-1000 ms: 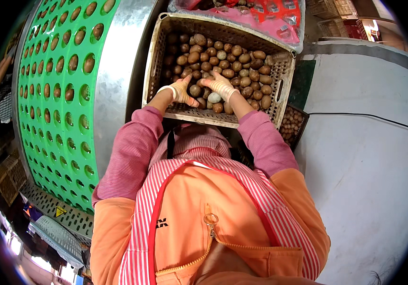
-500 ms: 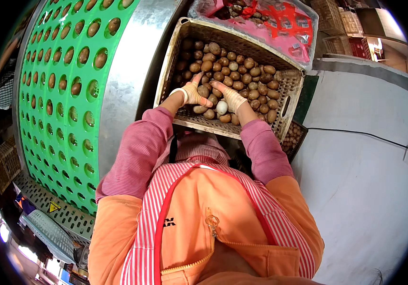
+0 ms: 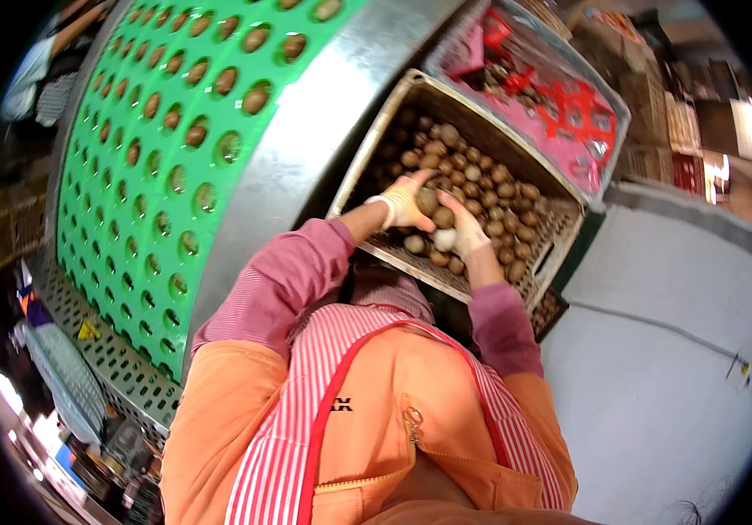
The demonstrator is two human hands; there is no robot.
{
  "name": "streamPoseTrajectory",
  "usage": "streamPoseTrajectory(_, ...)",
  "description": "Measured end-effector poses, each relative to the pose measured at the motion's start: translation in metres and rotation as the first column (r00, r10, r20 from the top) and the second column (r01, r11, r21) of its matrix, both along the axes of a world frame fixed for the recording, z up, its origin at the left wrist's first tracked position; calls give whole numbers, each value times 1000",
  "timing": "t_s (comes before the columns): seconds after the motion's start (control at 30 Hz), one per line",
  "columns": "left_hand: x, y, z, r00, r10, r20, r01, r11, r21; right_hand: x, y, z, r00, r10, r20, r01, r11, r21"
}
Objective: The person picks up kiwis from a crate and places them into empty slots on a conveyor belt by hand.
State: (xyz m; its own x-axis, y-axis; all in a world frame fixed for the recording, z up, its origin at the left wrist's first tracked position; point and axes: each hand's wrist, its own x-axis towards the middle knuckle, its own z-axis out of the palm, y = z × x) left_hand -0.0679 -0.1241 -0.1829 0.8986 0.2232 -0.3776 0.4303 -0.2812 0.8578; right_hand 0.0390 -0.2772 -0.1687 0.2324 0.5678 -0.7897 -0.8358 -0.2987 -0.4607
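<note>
Through my head feed I am seeing the left hand [image 3: 402,204] curving in from the left, half open, its thumb spreading below its fingers and some brown eggs [image 3: 443,217] sitting at its palm. I am seeing the right hand [image 3: 468,229] facing it, partly open, its fingers pointing up and leftward beside the same eggs; I cannot tell whether either is gripping them firmly. One white egg [image 3: 445,239] is lying low between the two. The left forearm, in a pink striped sleeve [image 3: 293,271], is slanting up and rightward, while the right forearm is standing steeper and leaning slightly left. The eggs are lying inside a grimy cream perforated crate [image 3: 566,229], and a steel side panel [image 3: 306,140] is running along its left.
</note>
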Motion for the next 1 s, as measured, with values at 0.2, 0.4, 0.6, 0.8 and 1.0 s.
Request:
streamPoseTrajectory(0.2,15,5,52,982,42,187,-28,997,-78,28,7,46,993,-4,122,-15,988,156)
streamPoseTrajectory(0.4,-21,67,137,871,249,424,-238,968,-79,20,100,142,934,212,287,-303,896,324)
streamPoseTrajectory(0.6,-156,138,174,710,496,500,-565,825,-15,-78,239,170,777,490,395,-623,687,375)
streamPoseTrajectory(0.8,-323,139,133,431,833,345,-713,550,-435,-242,310,135,485,771,414,-873,394,288)
streamPoseTrajectory(1.0,-409,117,90,-67,994,90,-632,27,-774,-339,337,87,293,683,669,-948,297,112)
